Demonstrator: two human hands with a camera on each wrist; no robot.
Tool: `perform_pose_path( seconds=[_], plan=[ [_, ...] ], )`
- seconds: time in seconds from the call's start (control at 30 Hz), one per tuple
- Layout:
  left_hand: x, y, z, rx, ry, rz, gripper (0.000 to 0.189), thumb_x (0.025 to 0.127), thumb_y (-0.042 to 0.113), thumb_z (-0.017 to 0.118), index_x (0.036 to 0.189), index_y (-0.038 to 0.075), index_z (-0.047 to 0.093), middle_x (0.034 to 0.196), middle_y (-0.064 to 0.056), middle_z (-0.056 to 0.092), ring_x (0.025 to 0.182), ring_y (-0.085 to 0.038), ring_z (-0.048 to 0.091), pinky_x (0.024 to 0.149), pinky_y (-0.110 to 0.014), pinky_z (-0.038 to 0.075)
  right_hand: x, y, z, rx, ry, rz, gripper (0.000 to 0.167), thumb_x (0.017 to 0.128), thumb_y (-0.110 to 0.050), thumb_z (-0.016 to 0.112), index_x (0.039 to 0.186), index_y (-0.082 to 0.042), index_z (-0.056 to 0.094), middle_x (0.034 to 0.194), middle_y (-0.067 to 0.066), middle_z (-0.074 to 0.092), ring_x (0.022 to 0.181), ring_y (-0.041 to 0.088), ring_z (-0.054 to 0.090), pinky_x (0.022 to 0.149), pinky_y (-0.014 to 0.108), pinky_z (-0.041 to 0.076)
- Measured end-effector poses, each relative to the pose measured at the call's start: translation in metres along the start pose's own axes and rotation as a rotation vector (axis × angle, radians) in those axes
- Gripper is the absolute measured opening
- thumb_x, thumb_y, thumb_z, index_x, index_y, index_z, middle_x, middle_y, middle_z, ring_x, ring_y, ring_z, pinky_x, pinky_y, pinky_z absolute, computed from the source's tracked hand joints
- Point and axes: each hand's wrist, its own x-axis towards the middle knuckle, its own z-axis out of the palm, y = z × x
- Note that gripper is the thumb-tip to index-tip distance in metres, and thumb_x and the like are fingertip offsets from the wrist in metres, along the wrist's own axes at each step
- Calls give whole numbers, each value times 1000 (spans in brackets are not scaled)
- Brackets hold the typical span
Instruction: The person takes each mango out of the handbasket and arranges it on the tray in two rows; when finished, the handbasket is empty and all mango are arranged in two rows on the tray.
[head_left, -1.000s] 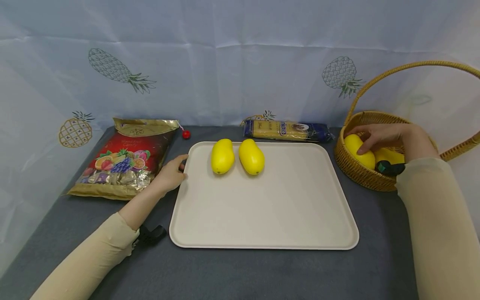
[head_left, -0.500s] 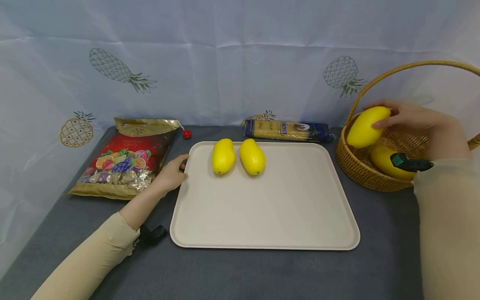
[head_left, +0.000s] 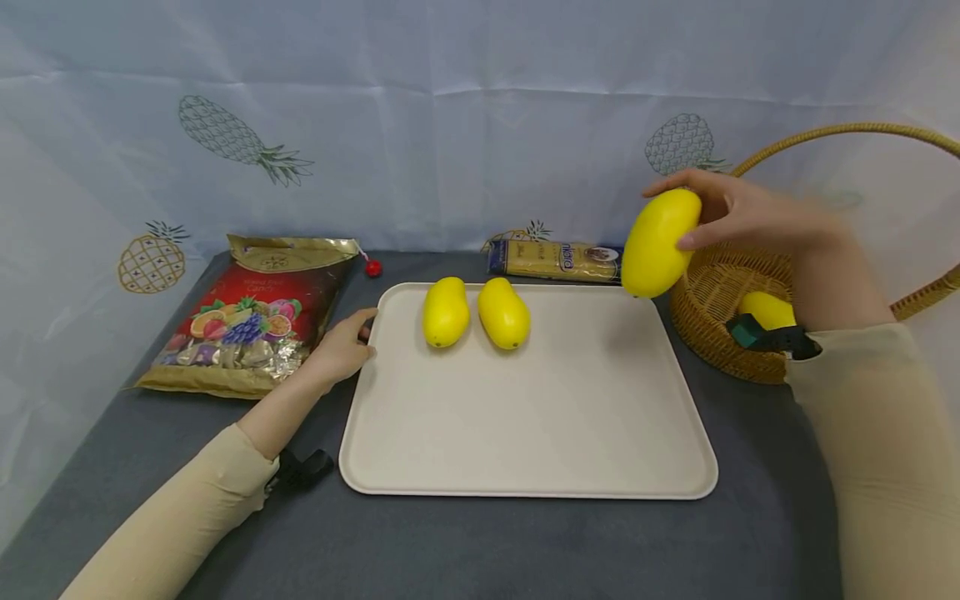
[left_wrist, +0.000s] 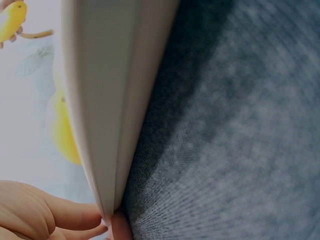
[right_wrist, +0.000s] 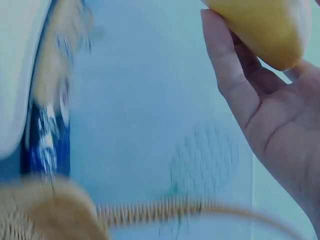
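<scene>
My right hand (head_left: 738,215) grips a yellow mango (head_left: 658,243) by its upper end, thumb on one side and fingers on the other, above the back right corner of the cream tray (head_left: 540,425). In the right wrist view the mango (right_wrist: 265,30) shows between thumb and fingers. My left hand (head_left: 341,346) pinches the tray's left rim; the left wrist view has thumb and fingertips at the tray edge (left_wrist: 107,150). Two mangoes lie side by side at the tray's back left, a left one (head_left: 446,313) and a right one (head_left: 504,315).
A wicker basket (head_left: 697,333) with a tall handle stands right of the tray, with yellow fruit (head_left: 768,310) inside, partly hidden by the right wrist camera. Behind the tray lies a pasta packet (head_left: 555,260). A red candy bag (head_left: 240,325) lies left, beside a red bead (head_left: 372,268).
My right hand has lifted a mango out of the basket and carried it left over the tray's back right corner. The left hand stays at the tray rim.
</scene>
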Motion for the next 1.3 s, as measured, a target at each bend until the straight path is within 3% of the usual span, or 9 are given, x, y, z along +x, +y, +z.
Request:
perform_pose_path(
  seconds=[0.27, 0.67, 0.9, 1.3],
  plan=[
    [-1, 0, 0, -3, 5, 6, 64, 92, -3, 48, 152, -6, 26, 118, -29, 49, 102, -36, 53, 81, -38, 49, 38, -29, 57, 51, -135, -31, 56, 91, -3, 65, 140, -15, 41, 127, 8, 50, 103, 28, 61, 87, 32, 56],
    [0, -3, -1, 0, 7, 5, 64, 92, -2, 48, 152, -5, 27, 120, -28, 50, 101, -35, 55, 80, -36, 49, 81, -36, 138, 219, -221, -41, 61, 86, -19, 73, 139, -15, 42, 141, 7, 44, 121, 30, 53, 98, 40, 50],
    [2, -3, 0, 5, 6, 12, 64, 92, -2, 48, 152, -6, 27, 117, -27, 51, 99, -34, 55, 79, -34, 48, 91, -42, 179, 238, -277, 35, 66, 84, -29, 73, 140, -22, 39, 137, 8, 48, 119, 27, 54, 99, 39, 48],
    [-1, -1, -1, 14, 9, 8, 64, 91, -2, 49, 151, -6, 28, 117, -28, 51, 96, -33, 55, 76, -33, 48, 103, -48, 230, 338, -388, 175, 58, 84, -20, 74, 133, -18, 43, 127, 10, 55, 110, 22, 57, 87, 35, 55]
  ],
)
